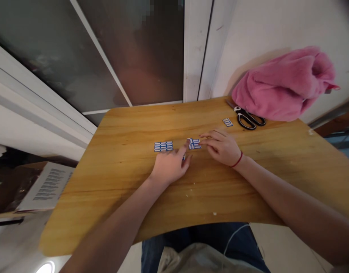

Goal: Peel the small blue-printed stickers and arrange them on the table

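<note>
Small white strips with blue borders lie on the wooden table in groups. A neat block of strips sits just beyond the knuckles of my left hand. That hand has its index finger stretched onto the left side of a second, less even cluster of strips; its thumb is apart. Another blue-and-white piece shows partly between thumb and index finger, mostly hidden. My right hand, with a red cord at the wrist, reaches its extended fingertips to the cluster's right edge. Neither hand visibly grips anything.
A small group of strips lies farther back, near black-handled scissors. Behind them a pink plush bundle rests against the wall. Tiny white scraps dot the wooden table. An open cardboard box stands at the left.
</note>
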### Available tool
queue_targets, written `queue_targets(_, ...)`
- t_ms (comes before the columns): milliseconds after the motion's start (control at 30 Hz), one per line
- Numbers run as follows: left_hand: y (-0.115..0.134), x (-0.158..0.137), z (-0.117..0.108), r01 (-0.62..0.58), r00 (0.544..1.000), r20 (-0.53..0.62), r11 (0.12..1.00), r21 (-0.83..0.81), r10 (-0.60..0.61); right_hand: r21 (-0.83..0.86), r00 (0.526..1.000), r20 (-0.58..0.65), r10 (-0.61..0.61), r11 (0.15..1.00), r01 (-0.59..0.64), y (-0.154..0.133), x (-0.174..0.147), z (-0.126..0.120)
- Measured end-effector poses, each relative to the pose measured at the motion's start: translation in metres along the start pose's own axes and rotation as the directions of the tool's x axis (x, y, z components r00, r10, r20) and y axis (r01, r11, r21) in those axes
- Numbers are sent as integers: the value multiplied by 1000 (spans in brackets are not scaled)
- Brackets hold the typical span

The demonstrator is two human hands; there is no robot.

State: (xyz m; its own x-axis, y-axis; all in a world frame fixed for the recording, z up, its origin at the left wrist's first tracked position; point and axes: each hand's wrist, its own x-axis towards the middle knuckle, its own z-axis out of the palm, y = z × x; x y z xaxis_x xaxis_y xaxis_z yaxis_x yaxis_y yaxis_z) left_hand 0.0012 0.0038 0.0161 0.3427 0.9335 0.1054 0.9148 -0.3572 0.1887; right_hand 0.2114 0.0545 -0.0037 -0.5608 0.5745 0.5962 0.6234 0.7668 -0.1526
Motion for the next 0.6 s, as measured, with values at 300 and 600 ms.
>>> queue_targets(300,12,0,6,277,960,256,263,-924,-111,391,971,-21,237,896,-210,-43,1,1)
queue_targets(600,20,-2,13,294,943,327,-301,-907,-62,619,848,187,496,611,-494,-51,2,11)
